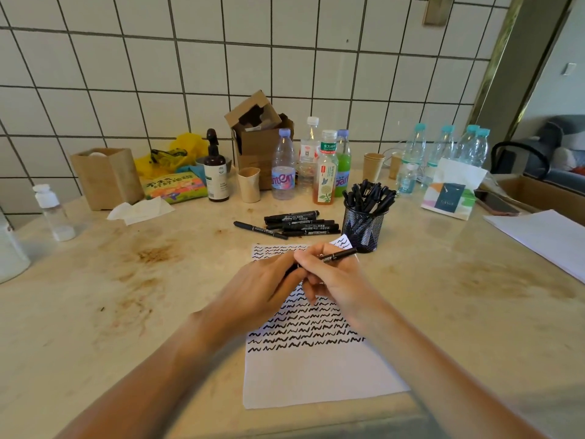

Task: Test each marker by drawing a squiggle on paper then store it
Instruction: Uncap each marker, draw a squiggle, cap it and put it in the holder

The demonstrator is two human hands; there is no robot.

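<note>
A white sheet of paper lies in front of me, its upper half filled with rows of black squiggles. Both hands meet above it on one black marker. My right hand grips the barrel, whose far end points up and right. My left hand holds the marker's near end; its tip or cap is hidden by my fingers. Several loose black markers lie on the table beyond the paper. A black mesh pen cup full of markers stands just right of them.
Bottles, paper cups, a cardboard box, a wooden box and a snack bag crowd the back along the tiled wall. A tissue pack and water bottles stand at right; a paper stack lies far right. The marble table is stained at left.
</note>
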